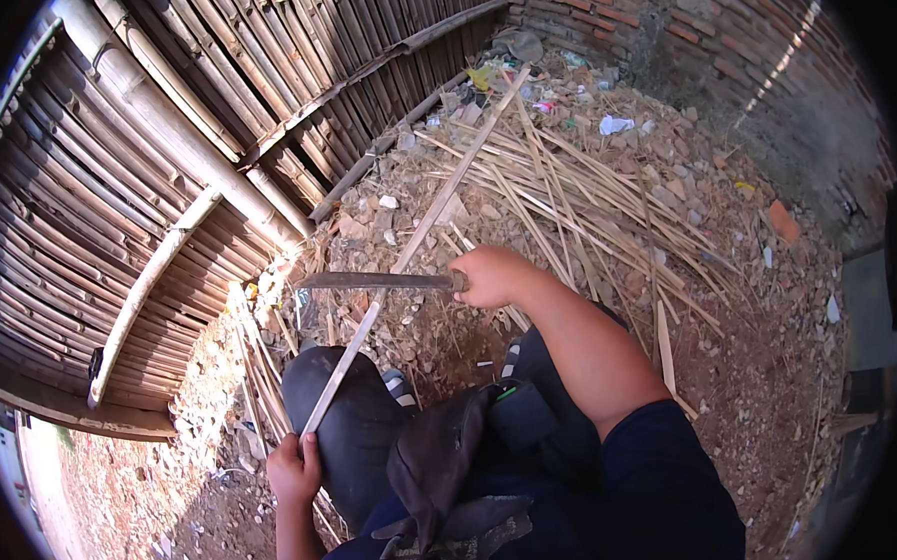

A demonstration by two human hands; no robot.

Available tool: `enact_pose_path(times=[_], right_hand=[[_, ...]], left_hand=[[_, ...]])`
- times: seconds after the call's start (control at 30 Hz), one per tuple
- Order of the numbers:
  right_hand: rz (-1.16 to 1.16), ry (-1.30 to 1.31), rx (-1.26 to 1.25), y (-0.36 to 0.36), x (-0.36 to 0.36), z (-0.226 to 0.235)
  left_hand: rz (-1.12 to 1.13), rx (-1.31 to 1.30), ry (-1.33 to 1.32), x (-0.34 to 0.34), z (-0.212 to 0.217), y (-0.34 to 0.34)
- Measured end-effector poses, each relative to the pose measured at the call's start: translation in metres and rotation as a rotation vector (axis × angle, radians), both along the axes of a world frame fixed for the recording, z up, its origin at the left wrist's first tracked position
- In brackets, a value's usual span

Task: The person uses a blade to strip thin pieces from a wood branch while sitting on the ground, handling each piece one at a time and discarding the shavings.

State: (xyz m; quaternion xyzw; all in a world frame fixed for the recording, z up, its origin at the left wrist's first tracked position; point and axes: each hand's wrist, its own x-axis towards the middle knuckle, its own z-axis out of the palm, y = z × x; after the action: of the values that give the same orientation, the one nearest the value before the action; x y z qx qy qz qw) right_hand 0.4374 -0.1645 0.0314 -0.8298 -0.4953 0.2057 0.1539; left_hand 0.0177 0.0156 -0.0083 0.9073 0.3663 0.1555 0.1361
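Pale bamboo strip runs far; left hand grips its near end, right hand fingers clamped on a knife.

Open ground is left to the right of the long bamboo strip, across bare dirt toward the brick wall, though it is littered with a loose pile of bamboo slivers. To the left of the strip, passage is closed off by the bamboo fence. Just above the strip's middle, the way is crossed by a flat knife blade. Beneath the strip's near end, room is taken up by a dark-clad knee.
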Motion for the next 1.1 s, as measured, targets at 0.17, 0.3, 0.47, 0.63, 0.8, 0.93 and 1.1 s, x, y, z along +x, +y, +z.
enact_pose_path(times=[0.17,0.3,0.47,0.63,0.8,0.93,1.1], right_hand=[[-0.039,-0.02,0.08,-0.001,-0.01,0.007],[-0.015,-0.025,0.056,0.001,-0.005,-0.008],[-0.004,-0.013,0.035,0.005,0.007,-0.016],[-0.035,-0.073,0.078,0.014,-0.026,0.001],[0.039,0.008,-0.047,0.017,-0.012,-0.015],[0.034,-0.011,-0.004,0.019,-0.024,-0.008],[0.132,-0.143,0.107,0.022,-0.041,0.0]], left_hand=[[0.01,0.008,0.016,-0.002,0.001,-0.002],[0.017,-0.02,0.006,-0.004,-0.002,-0.002],[-0.009,0.015,-0.018,0.001,-0.005,0.0],[0.041,0.056,0.014,-0.005,-0.003,-0.005],[-0.009,-0.003,-0.006,0.001,-0.005,0.001],[0.017,0.057,0.002,-0.004,-0.004,-0.002],[0.017,0.012,-0.029,-0.004,-0.007,-0.003]])
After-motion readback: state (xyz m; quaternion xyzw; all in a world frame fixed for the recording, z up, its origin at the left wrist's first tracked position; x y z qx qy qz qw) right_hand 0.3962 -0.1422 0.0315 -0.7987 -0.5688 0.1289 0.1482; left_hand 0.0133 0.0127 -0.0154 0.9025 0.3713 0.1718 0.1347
